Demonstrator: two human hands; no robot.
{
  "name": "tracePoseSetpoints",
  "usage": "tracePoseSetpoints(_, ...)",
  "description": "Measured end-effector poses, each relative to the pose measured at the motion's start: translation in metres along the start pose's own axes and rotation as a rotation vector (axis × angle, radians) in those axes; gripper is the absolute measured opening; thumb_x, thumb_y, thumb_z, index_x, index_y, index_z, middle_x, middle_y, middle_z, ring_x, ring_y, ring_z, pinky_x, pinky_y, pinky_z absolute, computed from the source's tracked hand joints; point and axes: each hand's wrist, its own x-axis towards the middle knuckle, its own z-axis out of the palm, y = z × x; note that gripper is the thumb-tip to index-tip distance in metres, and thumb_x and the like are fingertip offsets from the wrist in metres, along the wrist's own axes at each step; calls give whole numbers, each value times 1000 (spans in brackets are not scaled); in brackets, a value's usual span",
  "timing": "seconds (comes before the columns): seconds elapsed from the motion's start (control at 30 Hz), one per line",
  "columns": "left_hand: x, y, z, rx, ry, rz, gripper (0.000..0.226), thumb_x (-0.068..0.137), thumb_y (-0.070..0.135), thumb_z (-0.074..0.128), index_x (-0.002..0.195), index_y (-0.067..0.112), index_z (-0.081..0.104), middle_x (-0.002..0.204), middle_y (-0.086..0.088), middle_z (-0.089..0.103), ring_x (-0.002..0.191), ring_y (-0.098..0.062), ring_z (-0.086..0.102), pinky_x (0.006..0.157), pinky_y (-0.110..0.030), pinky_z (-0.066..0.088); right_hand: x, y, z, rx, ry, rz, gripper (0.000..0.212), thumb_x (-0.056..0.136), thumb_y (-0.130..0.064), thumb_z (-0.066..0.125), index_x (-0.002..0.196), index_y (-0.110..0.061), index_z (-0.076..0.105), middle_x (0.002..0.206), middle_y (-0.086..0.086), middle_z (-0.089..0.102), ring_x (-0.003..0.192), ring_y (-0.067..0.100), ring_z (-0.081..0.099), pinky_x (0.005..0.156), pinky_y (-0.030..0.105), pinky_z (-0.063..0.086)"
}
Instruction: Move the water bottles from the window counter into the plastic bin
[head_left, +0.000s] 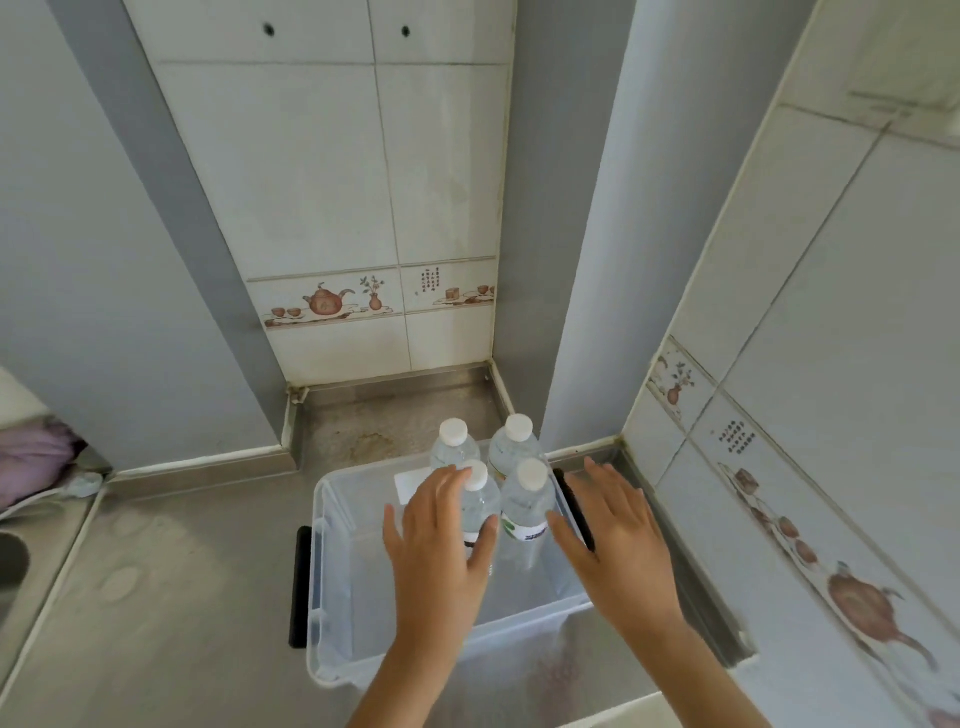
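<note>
Over the plastic bin (332, 597), both hands (441, 540) spread flat beside water bottles (524, 499).

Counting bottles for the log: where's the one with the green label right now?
In the head view, the green-label bottle stands upright in the bin at its right side, front of the four, between the left hand and right hand.

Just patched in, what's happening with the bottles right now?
Four capped water bottles stand upright, clustered in the right half of the clear plastic bin on the steel counter. The left hand is open against the near-left bottle, and the right hand is spread open by the bin's right edge, gripping nothing. The bin's left half is bare.
</note>
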Motion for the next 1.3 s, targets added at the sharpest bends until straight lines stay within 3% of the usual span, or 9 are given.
tracePoseSetpoints(0.07,-4,14,-8,88,26,93,43,87,35,68,127,26,55,134,-1,60,122,-23,59,108,-63,30,-14,-1,-18,-20,62,-10,53,91,-52,41,125,-16,60,134,7,58,129,27,48,100,51,45)
tracePoseSetpoints(0.27,-27,59,-16,181,-41,327,42,93,46,44,123,24,63,128,0,66,123,-26,60,103,-63,39,-70,11,-69,-27,121,57,56,93,-53,33,133,-20,54,143,-1,50,138,19,36,111,43,27)
tracePoseSetpoints(0.43,-63,106,-15,94,-119,440,41,95,42,45,122,20,67,123,1,69,120,-23,63,103,-59,43,-138,33,-110,-20,160,195,54,92,-54,36,137,-26,48,147,-7,43,140,13,25,106,51,38)
tracePoseSetpoints(0.63,-132,158,-20,-22,-192,548,41,94,43,47,124,19,63,124,-1,69,120,-23,64,99,-58,46,-233,52,-152,-90,182,327,56,92,-57,34,143,-32,38,151,-13,30,143,13,21,113,44,25)
tracePoseSetpoints(0.73,-167,179,-31,-40,-269,595,42,93,46,47,129,25,53,127,0,68,123,-22,62,100,-60,45,-281,56,-173,-113,160,382,60,92,-62,28,144,-32,35,153,-11,30,144,15,21,113,46,29)
tracePoseSetpoints(0.83,-201,203,-45,-57,-324,641,45,91,49,45,127,26,59,127,1,68,123,-21,62,100,-61,45,-329,57,-195,-125,183,461,60,91,-63,28,144,-35,32,154,-13,29,144,13,19,112,47,31)
tracePoseSetpoints(1.07,-280,271,-49,-179,-404,787,46,82,37,76,124,22,66,127,1,68,121,-21,63,101,-55,44,-436,63,-245,-236,277,655,64,92,-64,21,141,-28,41,149,-7,41,139,16,30,109,43,31)
tracePoseSetpoints(1.2,-310,307,-43,-244,-445,887,44,88,45,53,124,24,66,127,2,67,123,-18,61,106,-48,32,-475,68,-267,-278,332,763,61,93,-62,19,140,-29,39,147,-5,43,137,15,31,105,45,39)
tracePoseSetpoints(1.3,-323,334,-34,-297,-492,949,45,88,46,49,125,25,62,129,3,66,122,-17,62,107,-48,33,-499,77,-279,-287,376,843,61,93,-63,17,140,-30,39,148,-6,41,138,15,32,105,45,40)
